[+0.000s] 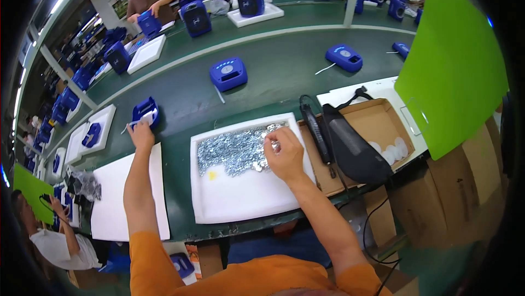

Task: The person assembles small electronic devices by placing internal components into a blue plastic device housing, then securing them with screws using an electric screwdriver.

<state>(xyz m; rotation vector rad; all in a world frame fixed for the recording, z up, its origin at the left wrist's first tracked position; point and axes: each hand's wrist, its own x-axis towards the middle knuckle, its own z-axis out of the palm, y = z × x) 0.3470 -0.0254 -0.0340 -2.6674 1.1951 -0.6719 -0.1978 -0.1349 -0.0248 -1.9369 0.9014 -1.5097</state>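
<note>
My left hand (142, 133) is stretched out to the left with its fingers closed at the near edge of a blue plastic housing (153, 111). A pale strip or cable shows by those fingers, and part of the grip is hidden. In front of me lies a white foam tray (240, 200) with many small shiny metal pieces (232, 151) spread over its far half. Over the right end of these pieces, my right hand (285, 155) has its fingers pinched together. Whatever is between the fingertips is too small to make out. A small yellow piece (212, 176) lies in the tray.
Blue housings (228, 73) with pale cables lie along the green bench (273, 85). Right of the tray are a black tool (316, 132), a black mesh pouch (353, 148) and a cardboard box (377, 118). A white sheet (128, 197) lies left. Other people work across the bench.
</note>
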